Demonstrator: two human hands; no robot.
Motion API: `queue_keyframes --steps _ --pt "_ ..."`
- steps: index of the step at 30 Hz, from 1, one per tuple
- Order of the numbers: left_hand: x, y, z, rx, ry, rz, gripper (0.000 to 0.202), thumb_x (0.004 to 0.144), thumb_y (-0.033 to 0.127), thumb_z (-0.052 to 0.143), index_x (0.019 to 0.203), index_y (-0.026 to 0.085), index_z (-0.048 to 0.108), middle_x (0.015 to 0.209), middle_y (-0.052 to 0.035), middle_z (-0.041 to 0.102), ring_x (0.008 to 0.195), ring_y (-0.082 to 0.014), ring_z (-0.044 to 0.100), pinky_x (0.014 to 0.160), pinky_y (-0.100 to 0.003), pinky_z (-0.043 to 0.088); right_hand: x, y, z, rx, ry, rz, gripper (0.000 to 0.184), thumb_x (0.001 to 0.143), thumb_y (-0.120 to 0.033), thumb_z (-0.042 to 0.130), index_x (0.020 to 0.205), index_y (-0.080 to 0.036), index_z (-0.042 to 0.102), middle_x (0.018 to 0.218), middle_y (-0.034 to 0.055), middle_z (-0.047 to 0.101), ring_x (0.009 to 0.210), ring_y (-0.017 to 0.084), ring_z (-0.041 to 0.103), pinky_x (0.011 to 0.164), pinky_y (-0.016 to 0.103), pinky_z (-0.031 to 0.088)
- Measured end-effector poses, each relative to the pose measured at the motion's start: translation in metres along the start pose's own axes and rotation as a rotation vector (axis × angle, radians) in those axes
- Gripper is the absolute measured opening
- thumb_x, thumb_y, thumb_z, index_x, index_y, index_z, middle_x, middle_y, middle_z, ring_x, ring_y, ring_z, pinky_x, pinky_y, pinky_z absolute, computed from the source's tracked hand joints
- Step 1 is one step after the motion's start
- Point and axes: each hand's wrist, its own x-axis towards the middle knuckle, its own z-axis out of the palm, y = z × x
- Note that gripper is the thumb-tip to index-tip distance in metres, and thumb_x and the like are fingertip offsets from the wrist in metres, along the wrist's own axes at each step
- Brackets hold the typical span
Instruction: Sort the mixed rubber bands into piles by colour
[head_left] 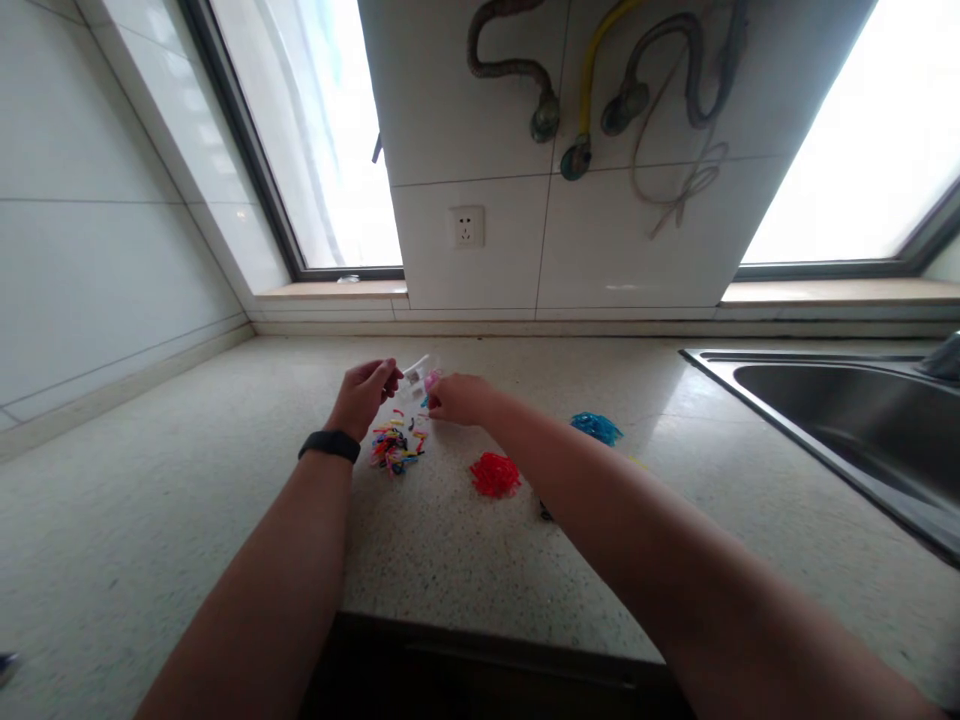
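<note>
My left hand (365, 393), with a black band on its wrist, is closed in a pinch on the edge of a small clear plastic bag (415, 372). My right hand (459, 399) is closed beside it, its fingertips at a small pink piece (432, 380) by the bag's mouth. Both hands hover over a heap of mixed-colour small bands (396, 446) on the speckled countertop (225, 500). A red pile (494, 474) lies just in front of my right forearm. A blue pile (596, 428) lies to the right of it.
A steel sink (840, 410) is set into the counter at the right. White tiled walls stand at the left and back, with a wall socket (466, 227) and hoses (600, 90) above. Windows flank the back wall. The counter's front edge runs near the bottom.
</note>
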Motion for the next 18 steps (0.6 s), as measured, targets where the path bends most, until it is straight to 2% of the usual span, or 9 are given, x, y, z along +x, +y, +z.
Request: queue_keyframes --steps 3,9,14,18 --pt "0.001 0.003 0.001 0.003 0.026 0.011 0.032 0.083 0.043 0.061 0.07 0.015 0.067 0.058 -0.0004 0.057 0.051 -0.0094 0.05 0.048 -0.021 0.038 0.009 -0.004 0.007 -0.011 -0.006 0.02 0.032 0.088 -0.047 0.062 0.107 -0.026 0.076 0.12 0.0104 0.071 0.101 0.027 0.069 0.078 0.032 0.05" --pt "0.003 0.005 0.001 0.02 0.064 0.033 0.032 0.082 0.044 0.061 0.069 0.015 0.066 0.057 -0.0013 0.058 0.049 -0.0099 0.05 0.048 -0.022 0.039 0.012 -0.006 0.013 -0.024 -0.007 0.069 0.032 0.089 -0.041 0.061 0.109 -0.02 0.075 0.12 0.0162 0.07 0.103 0.03 0.069 0.081 0.037 0.052" --pt "0.003 0.003 0.001 0.026 0.039 0.033 0.031 0.083 0.042 0.06 0.069 0.015 0.066 0.057 -0.0011 0.058 0.049 -0.0097 0.049 0.048 -0.022 0.039 0.008 -0.008 0.013 0.0 0.011 0.054 0.029 0.089 -0.039 0.061 0.104 -0.019 0.076 0.113 0.0157 0.072 0.099 0.028 0.069 0.079 0.035 0.051" --pt "0.004 0.002 0.001 0.016 0.037 0.03 0.032 0.084 0.042 0.06 0.069 0.015 0.067 0.058 -0.0009 0.058 0.05 -0.0096 0.05 0.049 -0.022 0.04 -0.002 -0.004 0.006 0.052 0.054 0.017 0.024 0.088 -0.034 0.061 0.1 -0.022 0.077 0.105 0.0099 0.075 0.093 0.024 0.07 0.074 0.029 0.048"
